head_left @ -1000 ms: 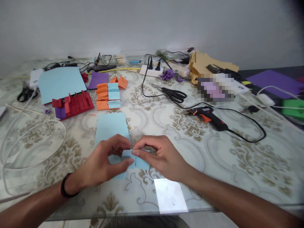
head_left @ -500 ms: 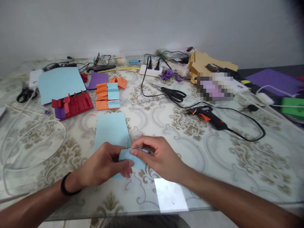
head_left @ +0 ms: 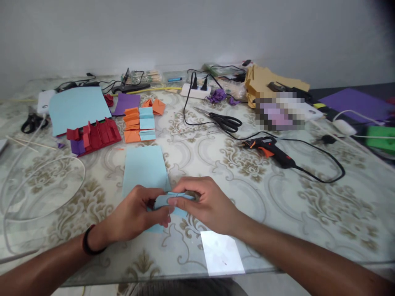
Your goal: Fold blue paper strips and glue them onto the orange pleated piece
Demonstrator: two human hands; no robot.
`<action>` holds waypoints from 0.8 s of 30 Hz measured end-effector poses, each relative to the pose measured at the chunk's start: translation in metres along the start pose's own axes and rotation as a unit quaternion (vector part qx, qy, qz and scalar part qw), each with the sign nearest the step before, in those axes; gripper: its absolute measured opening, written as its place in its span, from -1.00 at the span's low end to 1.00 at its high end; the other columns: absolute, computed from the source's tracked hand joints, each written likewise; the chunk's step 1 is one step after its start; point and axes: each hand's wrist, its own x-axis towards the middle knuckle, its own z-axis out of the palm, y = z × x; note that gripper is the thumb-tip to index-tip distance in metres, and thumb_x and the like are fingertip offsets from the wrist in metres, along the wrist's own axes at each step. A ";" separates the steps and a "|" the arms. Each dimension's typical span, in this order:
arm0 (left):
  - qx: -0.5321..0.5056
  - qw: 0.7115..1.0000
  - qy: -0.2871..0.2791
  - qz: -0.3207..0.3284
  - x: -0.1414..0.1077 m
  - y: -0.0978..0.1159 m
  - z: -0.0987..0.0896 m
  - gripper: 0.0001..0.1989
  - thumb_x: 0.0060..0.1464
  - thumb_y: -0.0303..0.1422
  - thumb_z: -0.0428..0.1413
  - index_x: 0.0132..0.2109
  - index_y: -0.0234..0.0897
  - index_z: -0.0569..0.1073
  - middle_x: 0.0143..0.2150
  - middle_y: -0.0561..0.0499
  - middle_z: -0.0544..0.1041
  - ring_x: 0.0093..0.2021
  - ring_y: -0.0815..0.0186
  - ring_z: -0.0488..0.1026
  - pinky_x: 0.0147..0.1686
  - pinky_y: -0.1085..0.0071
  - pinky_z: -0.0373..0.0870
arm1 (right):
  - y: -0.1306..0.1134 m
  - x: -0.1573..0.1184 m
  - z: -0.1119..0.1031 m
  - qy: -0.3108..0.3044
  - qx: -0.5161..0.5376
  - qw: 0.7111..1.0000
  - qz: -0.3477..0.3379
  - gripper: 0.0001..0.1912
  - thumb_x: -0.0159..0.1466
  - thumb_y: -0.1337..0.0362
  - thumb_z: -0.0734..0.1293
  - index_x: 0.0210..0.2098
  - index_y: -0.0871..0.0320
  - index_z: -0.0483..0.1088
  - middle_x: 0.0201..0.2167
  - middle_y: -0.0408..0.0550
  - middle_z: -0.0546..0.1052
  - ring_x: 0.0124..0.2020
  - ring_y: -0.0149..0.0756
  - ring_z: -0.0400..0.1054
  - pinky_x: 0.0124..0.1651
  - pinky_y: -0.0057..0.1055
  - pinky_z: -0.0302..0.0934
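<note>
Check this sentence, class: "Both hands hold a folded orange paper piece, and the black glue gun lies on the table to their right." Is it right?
Not quite: the folded paper piece held by the left hand and right hand is light blue, not orange, as the head view shows. The black glue gun does lie on the table to their right.

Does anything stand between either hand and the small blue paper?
Nothing visible does: the left hand and right hand both hold the small blue paper directly. The scissors and glue gun lie farther back, apart from both hands.
</note>
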 end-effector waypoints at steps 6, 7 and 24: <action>0.017 1.000 -0.023 -0.005 -0.001 0.003 0.002 -0.61 0.31 -0.25 0.13 -0.48 -0.28 0.57 -0.55 0.02 0.61 -0.53 0.35 0.52 -0.45 0.46 0.37 | -0.001 0.001 0.002 0.000 -0.020 0.999 0.042 -0.82 0.33 0.21 0.42 -0.38 0.15 0.52 -0.48 -0.19 0.49 -0.44 -0.40 0.28 -0.38 -0.47 0.13; 0.010 0.999 -0.030 -0.010 -0.001 0.004 0.002 -0.62 0.30 -0.26 0.13 -0.48 -0.29 0.57 -0.57 0.02 0.59 -0.55 0.35 0.51 -0.47 0.47 0.36 | -0.002 0.001 0.003 0.004 -0.023 0.999 0.041 -0.80 0.32 0.19 0.43 -0.40 0.15 0.52 -0.50 -0.20 0.49 -0.45 -0.41 0.27 -0.39 -0.47 0.11; 0.042 0.993 0.095 0.061 0.001 -0.001 -0.011 -0.50 0.39 -0.17 0.05 -0.51 -0.28 0.49 -0.58 0.06 0.55 -0.56 0.41 0.43 -0.49 0.49 0.31 | 0.001 0.006 -0.007 0.031 0.076 0.993 0.080 -0.57 0.32 -0.07 0.41 -0.46 0.16 0.44 -0.53 -0.19 0.41 -0.48 -0.41 0.27 -0.39 -0.46 0.18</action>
